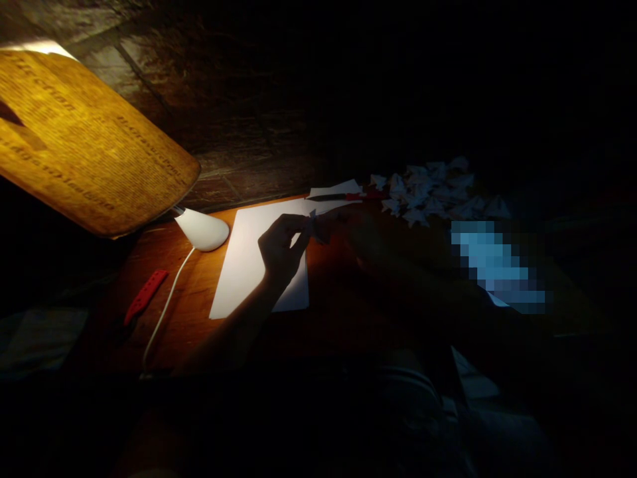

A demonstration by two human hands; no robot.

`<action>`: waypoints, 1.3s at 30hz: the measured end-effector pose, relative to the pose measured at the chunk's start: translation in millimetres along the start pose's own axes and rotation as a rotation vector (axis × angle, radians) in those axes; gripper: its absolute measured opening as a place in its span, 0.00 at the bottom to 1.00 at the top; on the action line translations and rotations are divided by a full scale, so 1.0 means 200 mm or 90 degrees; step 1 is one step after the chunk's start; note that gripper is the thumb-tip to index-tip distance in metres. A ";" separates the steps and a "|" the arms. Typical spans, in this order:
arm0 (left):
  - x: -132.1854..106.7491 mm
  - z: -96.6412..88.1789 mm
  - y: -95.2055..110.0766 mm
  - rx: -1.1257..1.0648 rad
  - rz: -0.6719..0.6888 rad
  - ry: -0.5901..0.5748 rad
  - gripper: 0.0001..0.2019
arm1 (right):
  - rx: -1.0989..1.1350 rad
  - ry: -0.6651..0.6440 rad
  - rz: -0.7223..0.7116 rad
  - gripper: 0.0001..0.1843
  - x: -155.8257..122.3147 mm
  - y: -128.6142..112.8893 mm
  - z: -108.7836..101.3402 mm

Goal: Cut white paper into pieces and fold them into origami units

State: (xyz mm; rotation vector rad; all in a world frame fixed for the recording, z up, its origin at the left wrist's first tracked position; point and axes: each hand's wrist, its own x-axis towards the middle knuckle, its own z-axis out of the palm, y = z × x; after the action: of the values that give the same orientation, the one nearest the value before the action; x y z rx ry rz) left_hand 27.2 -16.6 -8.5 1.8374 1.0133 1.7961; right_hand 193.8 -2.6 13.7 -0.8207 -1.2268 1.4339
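My left hand [283, 249] is closed in a pinch on a small folded paper piece [318, 230], held over the desk at the right edge of a stack of white paper [239, 265]. Deep in shadow, my right hand [355, 232] meets the same piece from the other side, its fingertips appearing closed on it. The folds are too dim to make out fully. Just beyond my hands, a knife [326, 197] with a dark blade and red handle lies partly on some more white paper [343, 189].
Several folded paper pieces [428, 189] are heaped at the back right. A lit, pixelated rectangle [497, 265] lies nearer on the right. To the left stand a lamp with a printed shade [99, 146], its white base [206, 230] and cord [169, 299], beside a red elongated object [146, 295].
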 end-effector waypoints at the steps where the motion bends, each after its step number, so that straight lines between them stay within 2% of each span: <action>1: 0.00 0.00 0.00 -0.002 -0.002 -0.001 0.04 | -0.003 0.000 -0.001 0.21 0.00 0.00 0.00; 10: 0.00 0.00 0.00 0.031 -0.012 -0.033 0.04 | 0.021 0.001 -0.025 0.21 -0.01 0.00 0.00; 20: 0.00 0.00 0.02 0.038 0.009 -0.034 0.04 | -0.037 -0.012 -0.051 0.24 0.01 0.02 -0.02; 26: -0.01 -0.01 0.02 0.110 0.049 -0.047 0.04 | -0.051 -0.012 -0.051 0.28 -0.01 0.00 0.00; 33: 0.00 -0.01 0.03 0.111 0.043 -0.050 0.02 | -0.096 -0.015 -0.050 0.27 -0.02 -0.03 0.00; 39: 0.00 -0.02 0.03 0.130 0.089 -0.063 0.07 | -0.106 -0.018 -0.056 0.26 -0.02 -0.03 -0.01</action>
State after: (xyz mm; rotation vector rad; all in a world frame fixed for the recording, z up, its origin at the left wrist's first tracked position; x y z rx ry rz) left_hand 25.6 -20.9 -2.9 2.1459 1.0903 1.7130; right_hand 197.8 -6.8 17.9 -0.8498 -1.4016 1.2886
